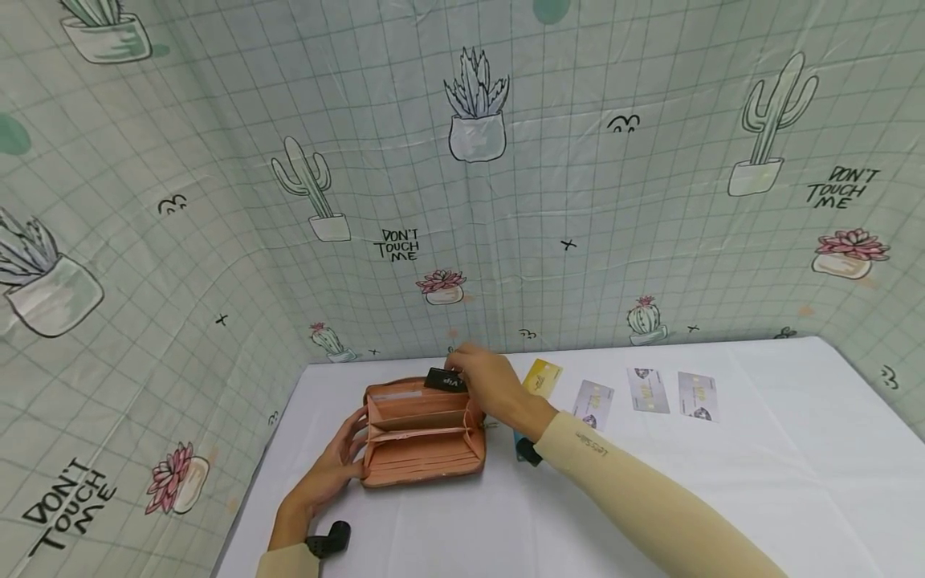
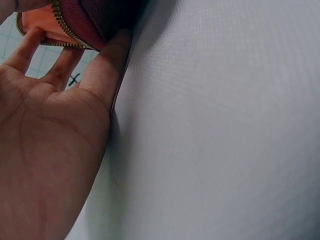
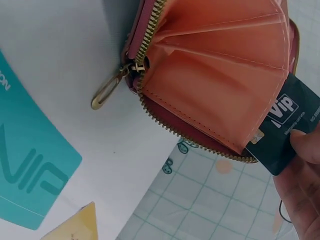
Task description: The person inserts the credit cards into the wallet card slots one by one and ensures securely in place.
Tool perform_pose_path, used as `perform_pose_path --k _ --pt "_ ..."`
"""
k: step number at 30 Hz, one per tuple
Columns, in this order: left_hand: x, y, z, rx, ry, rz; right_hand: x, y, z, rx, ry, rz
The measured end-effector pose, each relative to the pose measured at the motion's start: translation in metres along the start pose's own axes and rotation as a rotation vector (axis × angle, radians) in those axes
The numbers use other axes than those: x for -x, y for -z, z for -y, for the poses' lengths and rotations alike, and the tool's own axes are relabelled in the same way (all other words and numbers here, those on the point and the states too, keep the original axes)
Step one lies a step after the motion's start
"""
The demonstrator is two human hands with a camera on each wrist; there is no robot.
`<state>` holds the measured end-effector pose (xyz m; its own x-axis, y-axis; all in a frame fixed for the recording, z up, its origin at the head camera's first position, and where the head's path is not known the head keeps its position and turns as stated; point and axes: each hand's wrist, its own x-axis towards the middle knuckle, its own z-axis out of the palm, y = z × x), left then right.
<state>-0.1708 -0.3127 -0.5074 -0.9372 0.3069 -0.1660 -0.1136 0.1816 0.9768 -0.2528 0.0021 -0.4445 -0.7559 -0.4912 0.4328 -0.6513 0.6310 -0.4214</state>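
An orange-lined zip wallet (image 1: 426, 472) lies unzipped on the white table, its inner compartments spread. My left hand (image 1: 327, 475) holds its left side, the thumb at the near corner and fingers along the edge. In the left wrist view, fingers (image 2: 102, 70) touch the wallet's zipper edge. My right hand (image 1: 497, 387) pinches a black card (image 1: 442, 380) marked "Vip" at the wallet's far side. In the right wrist view, one end of that card (image 3: 280, 130) sits behind the orange lining, while thumb and fingers grip the other end.
A yellow card (image 1: 543, 374) and silver cards (image 1: 594, 400), (image 1: 649, 390), (image 1: 698, 395) lie right of the wallet. A teal card (image 3: 35, 170) is partly hidden under my right wrist in the head view. A patterned cloth (image 1: 520, 201) hangs behind the table.
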Motion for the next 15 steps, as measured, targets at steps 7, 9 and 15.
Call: perform_pose_path --k 7,9,15 --pt "-0.0001 -0.0009 0.0019 -0.016 0.001 -0.009 -0.0019 -0.0045 0.0024 0.043 0.017 0.075" --pt "0.0001 -0.0012 0.0014 -0.018 0.003 -0.014 -0.0024 -0.0053 0.0036 0.067 0.029 0.089" --pt "0.0016 -0.0010 -0.0021 -0.033 -0.006 -0.017 -0.0046 -0.0078 0.0067 0.147 0.047 0.113"
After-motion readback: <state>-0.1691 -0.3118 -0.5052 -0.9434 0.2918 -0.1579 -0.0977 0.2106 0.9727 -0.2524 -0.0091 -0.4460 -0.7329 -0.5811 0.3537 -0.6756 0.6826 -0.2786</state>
